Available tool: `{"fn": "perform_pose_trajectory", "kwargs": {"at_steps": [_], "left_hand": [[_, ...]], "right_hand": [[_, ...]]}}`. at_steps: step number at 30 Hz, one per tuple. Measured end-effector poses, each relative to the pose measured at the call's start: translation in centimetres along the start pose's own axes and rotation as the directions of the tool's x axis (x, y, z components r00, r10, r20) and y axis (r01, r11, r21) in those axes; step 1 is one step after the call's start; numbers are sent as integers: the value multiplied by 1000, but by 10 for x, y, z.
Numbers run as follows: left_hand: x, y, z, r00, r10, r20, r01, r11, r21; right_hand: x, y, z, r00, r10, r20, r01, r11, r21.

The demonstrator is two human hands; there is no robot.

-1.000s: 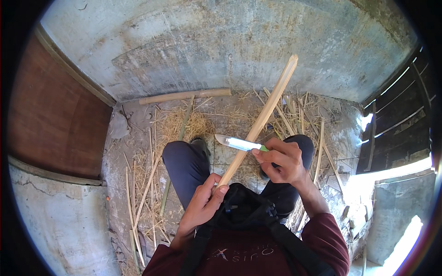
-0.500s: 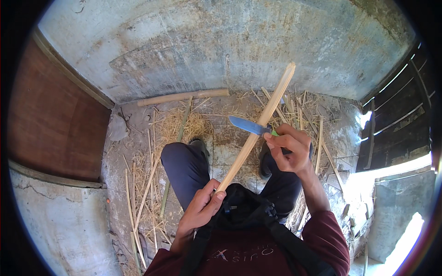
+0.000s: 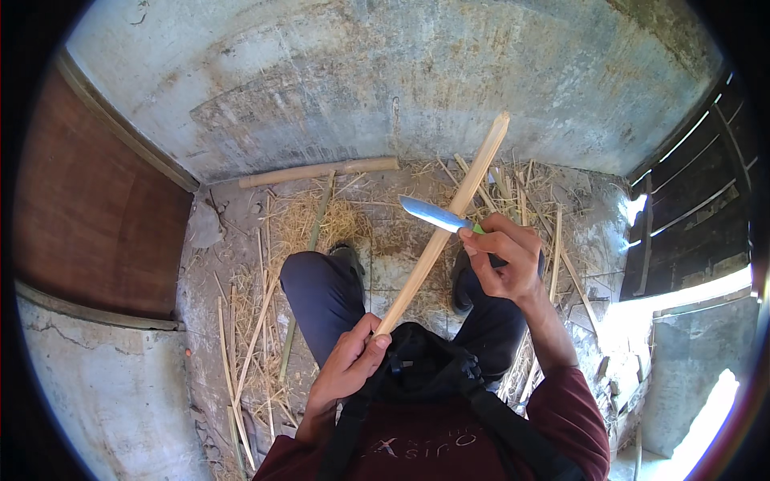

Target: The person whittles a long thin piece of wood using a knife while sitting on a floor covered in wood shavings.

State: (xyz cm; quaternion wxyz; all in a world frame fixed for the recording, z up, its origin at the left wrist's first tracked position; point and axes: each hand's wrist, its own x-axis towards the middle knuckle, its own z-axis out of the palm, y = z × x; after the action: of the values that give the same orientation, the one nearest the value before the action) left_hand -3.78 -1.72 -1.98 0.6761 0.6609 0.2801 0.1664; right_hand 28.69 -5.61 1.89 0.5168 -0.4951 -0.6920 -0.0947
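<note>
My left hand (image 3: 350, 362) is closed round the lower end of a long, pale split-bamboo strip (image 3: 417, 275), in front of my waist. The strip slants up and away to the right, its far end narrowed. In my right hand (image 3: 507, 255) is a knife (image 3: 434, 215) with a broad blade and a bit of green handle showing between my fingers. Its blade lies across the strip near mid-length and points left, with light glinting off it. Most of the handle is hidden by my fingers.
My bent knees (image 3: 317, 301) flank the strip. Curly shavings (image 3: 301, 218) and several thin strips (image 3: 257, 345) litter the floor. A bamboo pole (image 3: 321, 171) lies along the base of the stained wall (image 3: 321, 88). A brown panel (image 3: 100, 200) stands left, dark slats (image 3: 690, 208) right.
The blade has tilted slightly and now catches more light. The strip's far end has shifted a little to the left. Both hands keep their hold.
</note>
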Motion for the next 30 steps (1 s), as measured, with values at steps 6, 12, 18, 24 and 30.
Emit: {"fn": "perform_pose_trajectory", "kwargs": {"at_steps": [6, 12, 18, 24, 30], "left_hand": [[1, 0, 1, 1000, -4, 10, 4, 999, -32], [0, -4, 0, 1000, -16, 23, 19, 993, -118], [0, -4, 2, 1000, -2, 7, 3, 999, -53], [0, -1, 1, 1000, -22, 21, 24, 996, -80], [-1, -6, -1, 999, -33, -10, 31, 992, -122]], "right_hand": [[5, 8, -10, 998, -54, 26, 55, 996, -63], [9, -3, -9, 998, -14, 61, 15, 1000, -27], [17, 13, -11, 995, 59, -86, -60, 998, -3], [17, 26, -19, 998, -7, -59, 5, 999, -37], [17, 23, -10, 1000, 0, -21, 0, 1000, 15]]}}
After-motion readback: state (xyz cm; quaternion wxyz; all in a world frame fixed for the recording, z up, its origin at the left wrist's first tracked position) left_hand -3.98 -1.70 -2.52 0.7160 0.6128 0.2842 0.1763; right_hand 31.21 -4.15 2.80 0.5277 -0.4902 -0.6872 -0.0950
